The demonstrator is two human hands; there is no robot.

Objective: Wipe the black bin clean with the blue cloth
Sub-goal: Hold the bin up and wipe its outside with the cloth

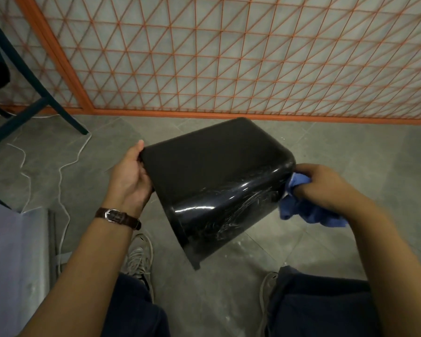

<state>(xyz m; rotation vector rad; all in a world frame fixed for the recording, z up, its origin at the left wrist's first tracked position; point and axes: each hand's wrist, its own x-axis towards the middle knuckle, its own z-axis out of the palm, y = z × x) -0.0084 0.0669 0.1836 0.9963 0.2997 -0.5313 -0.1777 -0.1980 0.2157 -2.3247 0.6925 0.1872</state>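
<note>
Here the left hand (131,176) grips the upturned black bin (216,181) above the floor while the right hand (326,188), bunching the blue cloth (306,210), rubs its base corner (streaks likely need another pass).

Orange lattice screen (229,57) behind; grey tile floor (338,152); white cord (61,166) trailing; dark chair leg (34,76) left.
</note>
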